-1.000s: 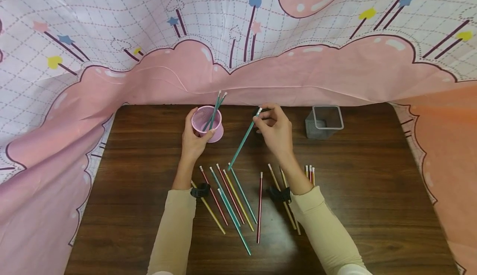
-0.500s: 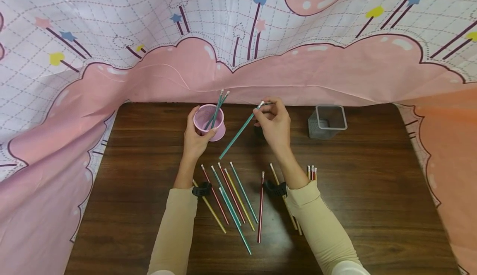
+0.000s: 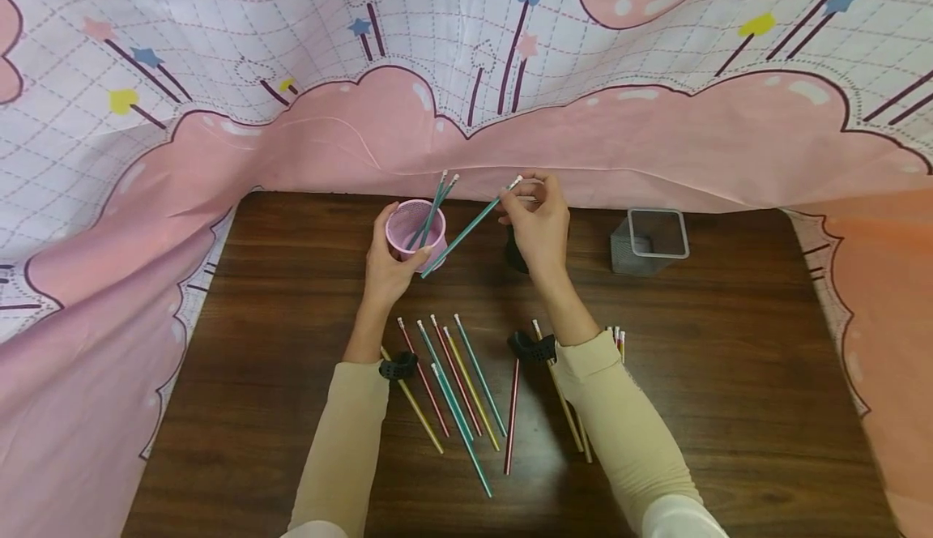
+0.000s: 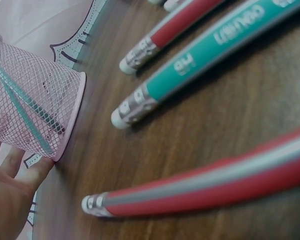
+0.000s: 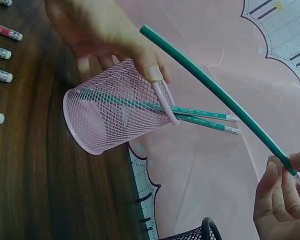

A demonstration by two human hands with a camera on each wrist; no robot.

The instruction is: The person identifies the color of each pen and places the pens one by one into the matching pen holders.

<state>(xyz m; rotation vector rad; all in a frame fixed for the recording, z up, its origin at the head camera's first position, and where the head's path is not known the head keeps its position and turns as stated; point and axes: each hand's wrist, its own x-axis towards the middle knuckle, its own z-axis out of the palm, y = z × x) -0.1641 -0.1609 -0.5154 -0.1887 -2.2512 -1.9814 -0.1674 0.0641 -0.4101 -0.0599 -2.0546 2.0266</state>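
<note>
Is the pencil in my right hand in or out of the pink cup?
Out: in the right wrist view, the green pencil runs outside the pink cup, its free end showing.

Tabletop (image 3: pixel 277 279) room left of pink cup (image 5: pixel 112 122), pencils (image 3: pixel 472 388) blocking near side, gap between black holder (image 3: pixel 517 256) and grey basket (image 3: pixel 628 258)

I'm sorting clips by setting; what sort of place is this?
Probably a screened-off indoor recording spot: a brown wood-grain rectangular table has pink-and-white printed fabric behind and beside it, and the person wears small black wrist devices.
</note>
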